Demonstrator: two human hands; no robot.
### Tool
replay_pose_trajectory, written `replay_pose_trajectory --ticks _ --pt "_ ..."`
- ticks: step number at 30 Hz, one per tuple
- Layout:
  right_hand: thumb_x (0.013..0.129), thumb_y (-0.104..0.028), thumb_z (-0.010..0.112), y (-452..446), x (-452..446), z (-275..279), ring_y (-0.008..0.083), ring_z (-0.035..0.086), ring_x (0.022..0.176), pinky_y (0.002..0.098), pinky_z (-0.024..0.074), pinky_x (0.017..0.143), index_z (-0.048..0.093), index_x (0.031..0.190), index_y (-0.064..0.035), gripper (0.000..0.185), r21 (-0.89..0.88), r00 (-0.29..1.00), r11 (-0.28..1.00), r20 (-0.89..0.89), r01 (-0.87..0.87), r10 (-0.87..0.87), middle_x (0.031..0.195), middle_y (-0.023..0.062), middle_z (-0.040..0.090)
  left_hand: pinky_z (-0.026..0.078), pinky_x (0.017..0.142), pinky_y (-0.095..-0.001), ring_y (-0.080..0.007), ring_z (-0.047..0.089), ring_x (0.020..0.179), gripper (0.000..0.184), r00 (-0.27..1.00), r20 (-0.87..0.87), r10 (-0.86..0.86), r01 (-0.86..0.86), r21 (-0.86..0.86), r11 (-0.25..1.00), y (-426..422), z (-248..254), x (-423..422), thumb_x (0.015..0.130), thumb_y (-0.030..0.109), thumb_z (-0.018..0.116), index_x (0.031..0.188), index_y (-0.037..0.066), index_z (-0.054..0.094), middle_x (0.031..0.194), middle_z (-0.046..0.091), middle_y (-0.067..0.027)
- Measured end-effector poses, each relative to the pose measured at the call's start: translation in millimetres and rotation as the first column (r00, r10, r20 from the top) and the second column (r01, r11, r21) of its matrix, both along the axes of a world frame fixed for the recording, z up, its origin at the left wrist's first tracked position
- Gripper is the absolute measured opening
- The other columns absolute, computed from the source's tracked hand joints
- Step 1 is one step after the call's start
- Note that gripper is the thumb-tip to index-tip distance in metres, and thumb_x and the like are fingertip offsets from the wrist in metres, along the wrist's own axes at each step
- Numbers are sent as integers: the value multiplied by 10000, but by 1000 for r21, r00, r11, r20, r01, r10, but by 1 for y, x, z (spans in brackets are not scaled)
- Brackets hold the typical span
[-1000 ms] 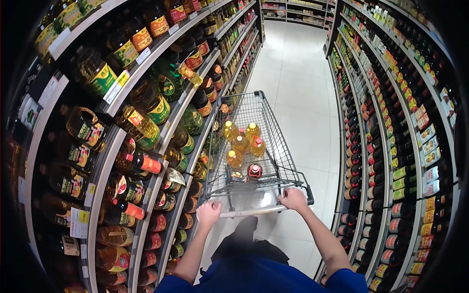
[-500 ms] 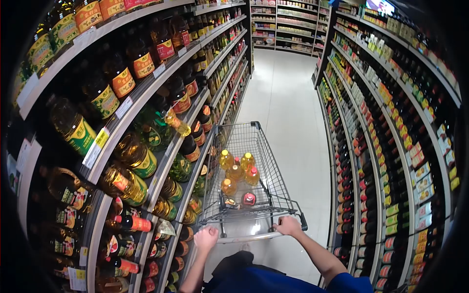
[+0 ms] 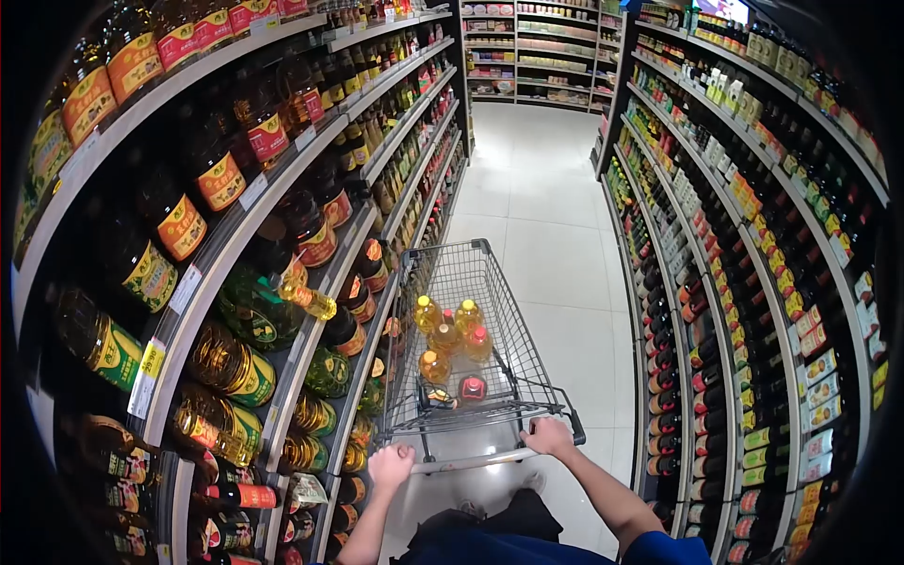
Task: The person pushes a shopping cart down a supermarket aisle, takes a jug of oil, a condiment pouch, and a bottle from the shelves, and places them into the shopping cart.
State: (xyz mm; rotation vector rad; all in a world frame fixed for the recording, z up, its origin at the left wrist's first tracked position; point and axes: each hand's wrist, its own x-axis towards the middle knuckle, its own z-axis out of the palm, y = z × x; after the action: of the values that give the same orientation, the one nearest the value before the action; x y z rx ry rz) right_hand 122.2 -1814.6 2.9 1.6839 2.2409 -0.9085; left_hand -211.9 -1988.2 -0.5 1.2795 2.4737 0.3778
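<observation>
A wire shopping cart (image 3: 507, 315) stands before me in the aisle, its handle bar (image 3: 471, 462) toward my body. My left hand (image 3: 390, 466) is closed around the bar's left end. At the other end, my right hand (image 3: 548, 437) grips the same bar. Several bottles of golden oil lie or stand in the basket, among them a yellow-capped bottle (image 3: 468, 315) and a red-capped bottle (image 3: 478, 344). Closest to the handle is a dark bottle with a red cap (image 3: 473, 387). A small dark item beside it is too unclear to name.
Close along the left runs a shelf (image 3: 311, 132) of large oil bottles. A small oil bottle (image 3: 309, 298) juts from it into the aisle. On the right, another shelf (image 3: 753, 273) holds sauce bottles and packets. Pale floor tiles (image 3: 537, 179) lead to stocked shelves at the far end.
The cart and I have moved forward along the aisle. Shelf bottles on the left have slid back toward me in view. Both hands have stayed on the bar.
</observation>
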Motion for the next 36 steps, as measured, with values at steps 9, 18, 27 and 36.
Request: replay_pose_trajectory --ticks 9,18,27,36 --pt "828 -467 577 109 10 -7 392 669 1037 482 522 928 706 1084 -33 520 -4 993 993 2 -117 117 1052 244 696 554 803 -453 -327 707 842 291 981 -58 183 -182 8 983 92 0 20 788 419 667 837 148 763 861 727 -138" --pt "884 -471 539 219 22 20 385 686 980 477 536 894 716 994 -70 452 54 978 978 -39 -202 204 996 222 711 550 752 -435 -313 688 829 235 968 26 251 -251 -1 968 192 14 48 736 374 621 729 157 712 841 713 -112" --pt "880 -412 542 308 29 9 355 703 862 474 548 794 699 870 -69 378 196 973 969 -141 -152 181 867 169 720 546 731 -430 -340 687 779 247 959 4 283 -283 -21 959 280 13 57 755 392 603 700 167 690 771 704 -126" --pt "874 -372 564 376 20 -2 359 695 764 469 542 722 691 828 -58 342 302 970 953 -230 -9 83 790 178 699 540 754 -450 -346 688 821 307 973 -25 230 -231 -63 971 361 10 39 779 434 592 719 149 691 814 712 -143"
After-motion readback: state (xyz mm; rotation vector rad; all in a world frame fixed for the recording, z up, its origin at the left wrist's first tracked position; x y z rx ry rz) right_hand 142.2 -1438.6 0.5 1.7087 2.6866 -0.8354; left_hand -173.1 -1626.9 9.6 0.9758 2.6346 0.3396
